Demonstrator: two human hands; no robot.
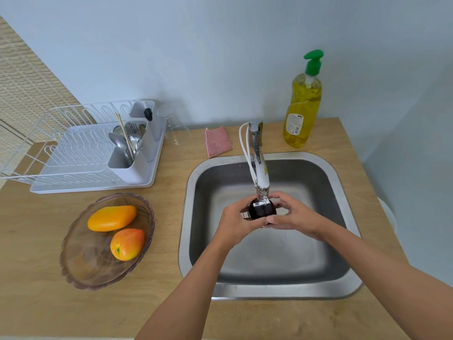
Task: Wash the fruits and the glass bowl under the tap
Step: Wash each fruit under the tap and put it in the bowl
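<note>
Hands: left hand (235, 220) and right hand (293, 217), fingers wrapped around a dark round fruit (261, 212) under the chrome tap (259, 165) (over the steel sink (343, 288)).
Bowl: tinted scalloped glass bowl (81, 271) holding two orange-yellow fruits (111, 218) on the wooden surface (122, 312).

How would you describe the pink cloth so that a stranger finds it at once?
Start at the steel sink and go to the wooden counter behind its far left corner. The pink cloth lies flat there, between the clear upturned glass and the tap, the only pink thing.
</note>
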